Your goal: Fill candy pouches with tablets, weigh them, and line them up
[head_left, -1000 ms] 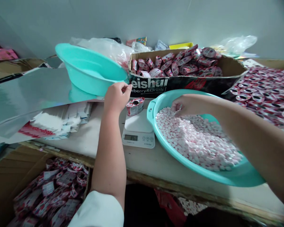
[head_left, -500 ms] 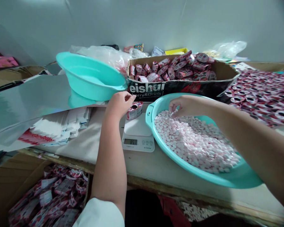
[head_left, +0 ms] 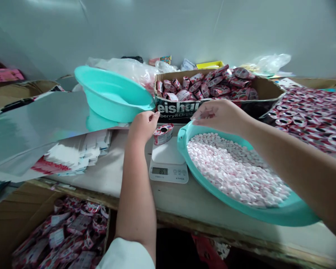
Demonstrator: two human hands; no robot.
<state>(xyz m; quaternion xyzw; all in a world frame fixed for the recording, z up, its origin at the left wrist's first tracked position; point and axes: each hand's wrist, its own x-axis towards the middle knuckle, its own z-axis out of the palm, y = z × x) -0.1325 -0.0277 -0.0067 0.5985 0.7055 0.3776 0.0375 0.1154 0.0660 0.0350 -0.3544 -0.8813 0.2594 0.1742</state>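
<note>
Hard to read: scale display, 85-something, last digit iffy. RH fingertips partly blurred, so can't tell if there's a pellet in them. LH fingers mostly hidden behind back of hand; can't confirm whether anything's in there. Lower L carton w/ printed packs is cut off by frame.

Grip: LH loosely curled, thumb tip by index, little gap. RH fingers bent, part-closed; contents unclear.

Pose: L arm reaches straight fwd from bottom ctr, hand just L of the oval pack, contact n/c. R arm comes in from R edge, wrist bent, hand over far-L rim of teal basin; rim contact unclear. White-pink pellets lie in basin below it.

Pack sits upright at back of scale platform, dark opening up.
</note>
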